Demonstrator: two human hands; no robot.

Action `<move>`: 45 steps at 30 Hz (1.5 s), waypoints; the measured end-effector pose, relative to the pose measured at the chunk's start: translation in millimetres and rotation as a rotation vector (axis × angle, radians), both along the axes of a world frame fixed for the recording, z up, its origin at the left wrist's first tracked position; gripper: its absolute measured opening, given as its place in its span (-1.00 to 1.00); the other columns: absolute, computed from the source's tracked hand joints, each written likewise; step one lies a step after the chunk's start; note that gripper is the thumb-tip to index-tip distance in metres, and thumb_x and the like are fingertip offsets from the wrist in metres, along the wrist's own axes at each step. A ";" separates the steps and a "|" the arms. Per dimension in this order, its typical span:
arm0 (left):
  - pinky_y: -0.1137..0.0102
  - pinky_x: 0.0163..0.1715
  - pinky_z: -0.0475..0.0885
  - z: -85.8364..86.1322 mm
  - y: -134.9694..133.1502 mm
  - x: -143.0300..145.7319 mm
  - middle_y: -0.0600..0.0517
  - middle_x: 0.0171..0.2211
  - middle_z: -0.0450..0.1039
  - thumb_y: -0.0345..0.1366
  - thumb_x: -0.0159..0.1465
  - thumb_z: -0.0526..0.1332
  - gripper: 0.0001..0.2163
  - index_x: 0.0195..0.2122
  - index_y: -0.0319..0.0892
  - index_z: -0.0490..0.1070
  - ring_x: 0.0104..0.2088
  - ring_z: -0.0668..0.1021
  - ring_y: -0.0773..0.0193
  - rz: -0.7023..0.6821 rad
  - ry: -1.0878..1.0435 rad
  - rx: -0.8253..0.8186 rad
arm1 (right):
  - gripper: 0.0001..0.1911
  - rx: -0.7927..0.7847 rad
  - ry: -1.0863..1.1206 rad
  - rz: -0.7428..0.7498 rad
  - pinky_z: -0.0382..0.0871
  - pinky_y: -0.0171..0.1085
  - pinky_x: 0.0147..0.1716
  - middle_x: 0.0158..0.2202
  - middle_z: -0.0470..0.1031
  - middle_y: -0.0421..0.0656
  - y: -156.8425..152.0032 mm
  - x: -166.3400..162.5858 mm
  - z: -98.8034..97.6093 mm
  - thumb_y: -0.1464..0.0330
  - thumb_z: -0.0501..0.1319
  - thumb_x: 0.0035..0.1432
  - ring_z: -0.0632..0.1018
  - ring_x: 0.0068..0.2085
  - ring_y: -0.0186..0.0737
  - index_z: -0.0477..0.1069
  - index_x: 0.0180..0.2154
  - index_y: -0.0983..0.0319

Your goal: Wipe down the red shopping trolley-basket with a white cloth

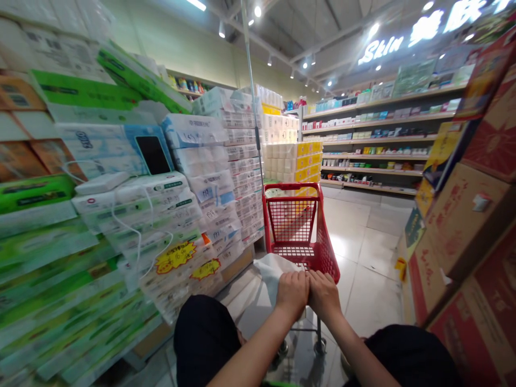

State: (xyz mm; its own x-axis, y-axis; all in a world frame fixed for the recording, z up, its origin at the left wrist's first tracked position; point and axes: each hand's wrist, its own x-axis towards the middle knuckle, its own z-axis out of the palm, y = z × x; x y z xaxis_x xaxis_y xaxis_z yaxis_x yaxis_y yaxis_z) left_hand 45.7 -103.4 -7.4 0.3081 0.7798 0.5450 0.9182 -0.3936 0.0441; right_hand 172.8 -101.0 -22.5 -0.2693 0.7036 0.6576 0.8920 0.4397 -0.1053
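Note:
My left hand [292, 292] is closed, with a thin white sheet-like piece [272, 270] coming out from under its fingers toward the left. Pressed against it, knuckle to knuckle, is my right hand [323, 293], also closed; what its fingers hold, if anything, is hidden. Just beyond both hands stands a red shopping cart [328, 239] with a mesh basket. Its wheels show on the floor below my forearms. Whether my hands touch the cart, I cannot tell.
Stacked tissue packs [207, 177] rise on the left, with a phone [153, 155] and a white cable [139, 236] on them. Cardboard boxes [463, 215] pile up on the right. Stocked shelves [374, 134] line the back. My dark-clad knees [205, 333] flank my arms. A thin pole [252, 80] stands upright.

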 end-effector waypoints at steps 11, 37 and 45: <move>-0.12 0.30 -0.03 6.2 -2.6 -96.5 -0.01 0.31 0.13 -0.12 0.35 0.13 -0.77 -0.03 -0.02 0.42 0.33 0.11 -0.04 -0.207 0.021 0.127 | -0.75 0.039 -0.057 0.035 0.05 -0.21 -0.24 -0.36 0.46 -0.14 -2.8 -3.4 2.9 0.15 0.23 0.19 0.40 -0.28 -0.17 0.37 -0.34 0.19; 0.06 0.22 0.24 6.5 -22.1 -81.5 -0.06 0.02 0.40 -0.32 0.35 0.09 -0.64 0.17 -0.02 0.32 0.10 0.41 0.09 -0.149 -0.025 0.108 | -0.77 0.020 -0.066 0.023 0.06 -0.21 -0.23 -0.35 0.46 -0.15 -3.4 -0.2 5.2 0.17 0.27 0.16 0.39 -0.26 -0.16 0.39 -0.32 0.19; 0.03 0.30 0.13 23.6 -4.6 -89.2 -0.03 -0.11 0.49 -0.32 0.37 0.04 -0.80 -0.15 -0.11 0.45 0.15 0.38 0.14 -0.113 -0.060 0.142 | -0.72 0.034 -0.080 0.012 0.06 -0.21 -0.23 -0.35 0.46 -0.14 -1.2 -5.4 6.0 0.11 0.22 0.20 0.40 -0.27 -0.16 0.37 -0.33 0.19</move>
